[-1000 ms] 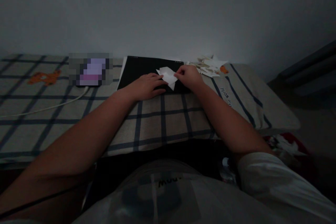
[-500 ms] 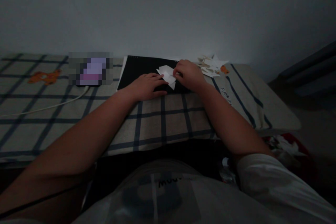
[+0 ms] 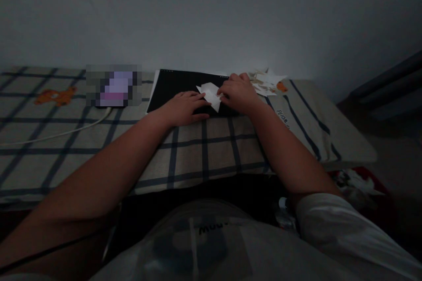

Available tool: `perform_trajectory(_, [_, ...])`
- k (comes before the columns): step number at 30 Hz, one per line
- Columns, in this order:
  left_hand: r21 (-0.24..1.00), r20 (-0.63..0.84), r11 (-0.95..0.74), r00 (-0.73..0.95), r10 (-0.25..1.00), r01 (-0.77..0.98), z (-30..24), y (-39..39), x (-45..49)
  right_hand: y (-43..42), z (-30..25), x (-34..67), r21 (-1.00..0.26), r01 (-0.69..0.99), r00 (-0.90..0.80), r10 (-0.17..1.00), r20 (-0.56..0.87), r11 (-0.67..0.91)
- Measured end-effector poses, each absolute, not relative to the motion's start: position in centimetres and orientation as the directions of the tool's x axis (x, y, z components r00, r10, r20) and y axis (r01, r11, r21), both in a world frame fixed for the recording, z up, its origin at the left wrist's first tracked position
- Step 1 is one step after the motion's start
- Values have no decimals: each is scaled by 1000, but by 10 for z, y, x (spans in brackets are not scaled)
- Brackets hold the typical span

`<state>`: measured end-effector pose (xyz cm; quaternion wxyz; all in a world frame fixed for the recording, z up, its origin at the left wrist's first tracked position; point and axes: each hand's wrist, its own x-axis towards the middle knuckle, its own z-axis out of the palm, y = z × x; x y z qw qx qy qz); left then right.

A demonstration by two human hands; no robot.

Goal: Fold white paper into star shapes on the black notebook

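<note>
A folded piece of white paper (image 3: 211, 94) lies on a flat black sheet or folder (image 3: 174, 85) on the table. My left hand (image 3: 185, 107) rests flat on the black surface, fingers stretched out, with fingertips pressing the paper's left edge. Over the paper's right side, my right hand (image 3: 239, 92) is curled, its thumb and forefinger pinching the edge there. Its fingers hide that corner of the paper.
A pile of white folded paper pieces (image 3: 265, 82) sits right of the black sheet. To the left lies a blurred-out phone (image 3: 116, 89) with a white cable (image 3: 75, 131). A checked cloth (image 3: 187, 153) covers the table. A red bin (image 3: 379, 202) with scraps stands below right.
My right hand has shifted slightly, its knuckles turning and its fingers curling more at the paper's right edge. My left hand and the paper stay nearly where they were.
</note>
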<state>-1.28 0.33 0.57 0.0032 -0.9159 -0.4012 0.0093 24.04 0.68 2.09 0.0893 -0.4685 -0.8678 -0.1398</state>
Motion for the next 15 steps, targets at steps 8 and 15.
perform_trajectory(8, [-2,-18,-686,686,727,727,4,5,-16,13,15,243,131,870,-492,839,231,475])
perform_trajectory(15, [-17,-35,-675,674,738,738,8,1,-13,10,17,237,96,861,-508,830,230,500])
